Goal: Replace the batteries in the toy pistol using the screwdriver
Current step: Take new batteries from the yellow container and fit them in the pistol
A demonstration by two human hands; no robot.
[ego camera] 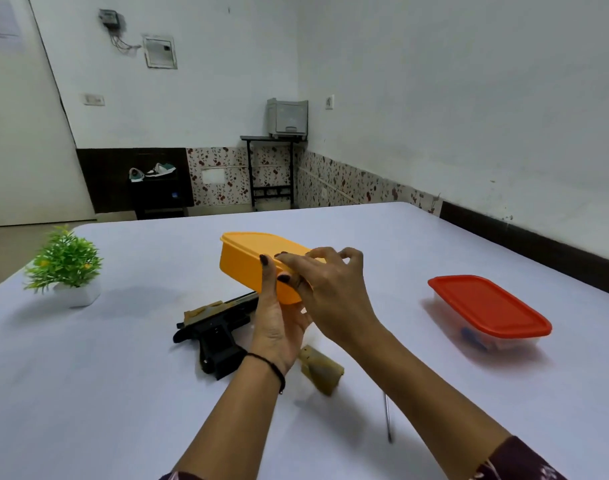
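An orange lidded box (247, 258) is held up above the table's middle. My left hand (279, 323) grips its near end from below, thumb on the side. My right hand (331, 289) lies over the lid's near edge with curled fingers on the rim. Under the box, on the table, lies the black toy pistol (213, 334) with tan parts. A tan cover piece (322, 370) lies to its right. The metal shaft of the screwdriver (388, 420) shows beside my right forearm, its handle hidden.
A clear box with a red lid (490, 306) sits at the right, with blue items inside. A small green plant in a white pot (65, 265) stands at the left. The white table (123, 393) stretches around; walls and a small stand lie beyond.
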